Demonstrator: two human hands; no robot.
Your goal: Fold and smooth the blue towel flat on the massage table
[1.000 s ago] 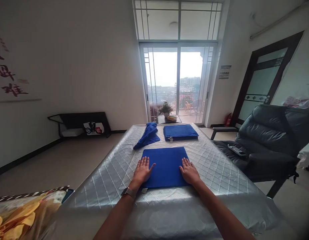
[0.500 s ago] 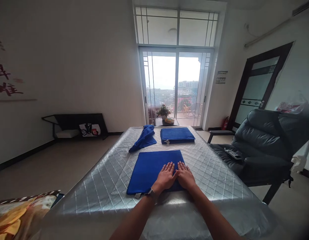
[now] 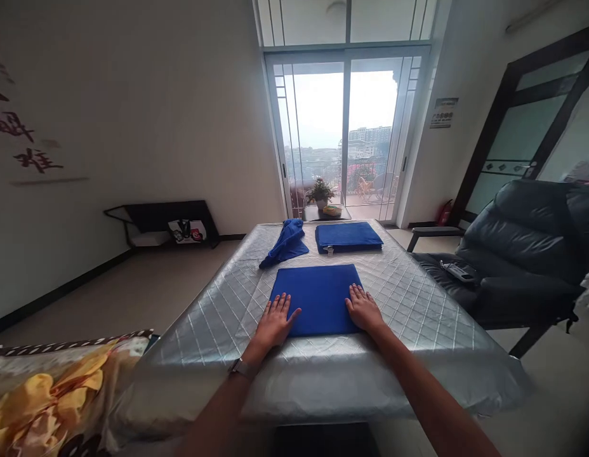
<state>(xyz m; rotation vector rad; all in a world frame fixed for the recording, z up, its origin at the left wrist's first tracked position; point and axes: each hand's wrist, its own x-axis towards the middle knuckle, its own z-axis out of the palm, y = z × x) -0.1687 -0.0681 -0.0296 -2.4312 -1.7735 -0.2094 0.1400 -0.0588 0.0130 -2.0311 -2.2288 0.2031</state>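
Observation:
A blue cloth (image 3: 318, 301), folded into a flat rectangle, lies near the front edge of the covered table. My left hand (image 3: 277, 319) rests flat on its left side, fingers stretched forward and thumb apart. On the right side of the cloth lies my right hand (image 3: 363, 306), palm down with its fingers extended. Neither hand grips anything. Behind the cloth, toward the right, is a stack of folded blue cloths (image 3: 349, 237) with a small white tag at its front. A crumpled blue cloth (image 3: 285, 243) sits to the left of that stack.
The table wears a silvery quilted cover (image 3: 204, 324). A dark armchair (image 3: 518, 235) with a small device on its seat stands at the right. Yellow fabric (image 3: 56, 393) lies at the lower left. A potted plant (image 3: 320, 192) stands beyond the table's far edge.
My hands have moved apart: the left slid to the cloth's left side, the right to its right edge. The view has tilted down and shifted slightly left.

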